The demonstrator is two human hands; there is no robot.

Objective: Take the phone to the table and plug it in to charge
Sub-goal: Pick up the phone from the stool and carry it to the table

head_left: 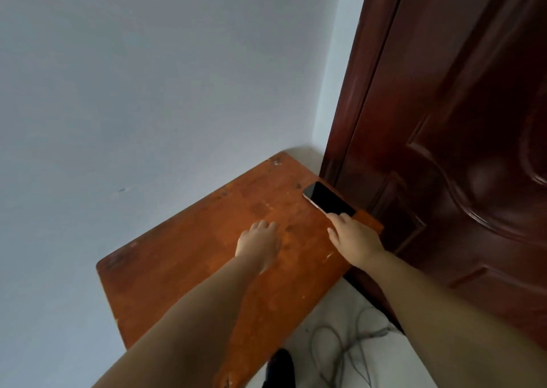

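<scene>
A dark phone (pixel 327 198) with a pinkish edge lies screen up near the right edge of a worn orange-brown wooden table (pixel 189 257), close to the door. My right hand (pixel 353 236) reaches to its near end; the fingertips touch the phone's bottom edge, and I cannot tell whether they grip it. My left hand (pixel 259 244) rests palm down on the table's middle with curled fingers, holding nothing. Thin grey cables (pixel 349 346) lie in loops on the pale floor below the table's near right side.
A dark red-brown panelled door (pixel 461 139) stands right beside the table. A plain pale grey wall (pixel 148 91) runs behind and left of it. A dark shoe (pixel 279 367) shows on the floor at the bottom edge.
</scene>
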